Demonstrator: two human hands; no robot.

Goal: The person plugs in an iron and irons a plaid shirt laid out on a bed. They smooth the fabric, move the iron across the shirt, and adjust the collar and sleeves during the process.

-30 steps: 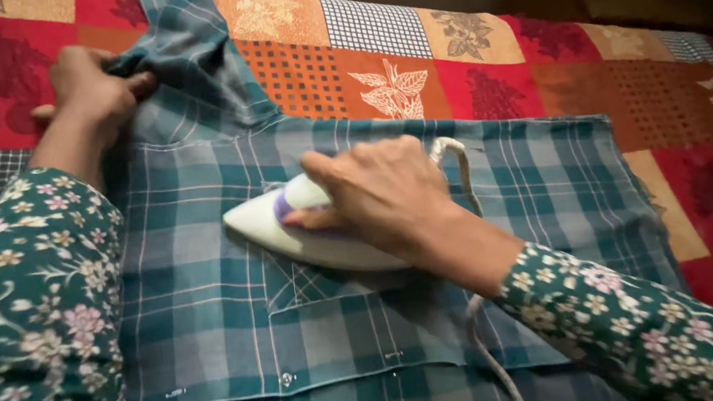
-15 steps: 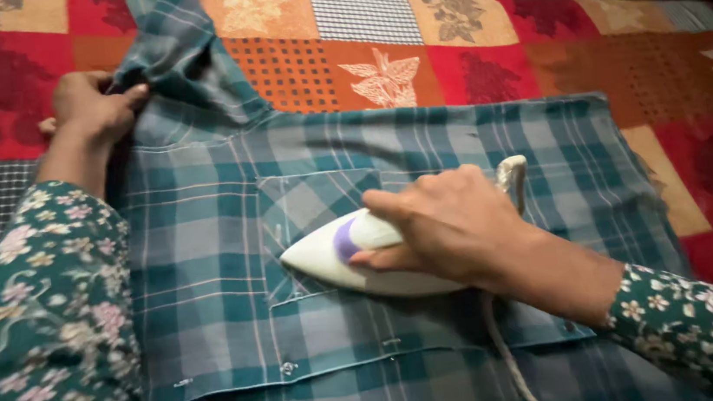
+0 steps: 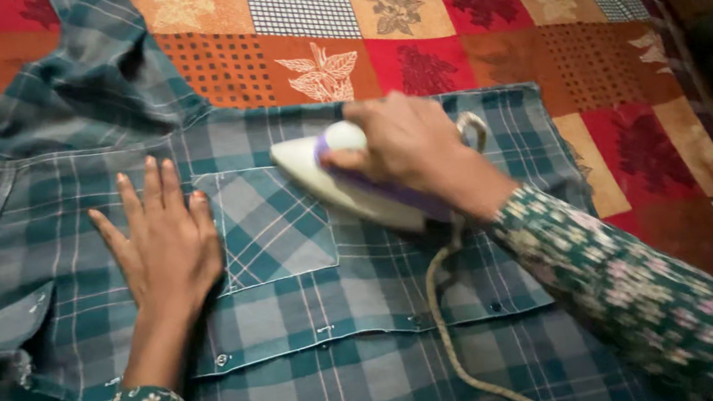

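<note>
A teal and grey plaid shirt (image 3: 317, 335) lies spread flat, its chest pocket (image 3: 267, 226) in the middle. My right hand (image 3: 408, 147) grips the handle of a white and purple clothes iron (image 3: 333, 181), whose tip rests on the pocket's upper right corner. My left hand (image 3: 164, 241) lies flat on the shirt just left of the pocket, fingers spread, holding nothing. Both of my sleeves are green with a flower print.
Under the shirt lies a patchwork cover (image 3: 447, 52) in red, orange and cream squares. The iron's braided cord (image 3: 448, 340) trails down over the shirt toward me. The shirt's collar end (image 3: 100, 68) is bunched at the upper left.
My left hand let go of the collar end and came down flat beside the pocket. My right hand moved the iron right, then up onto the pocket's corner.
</note>
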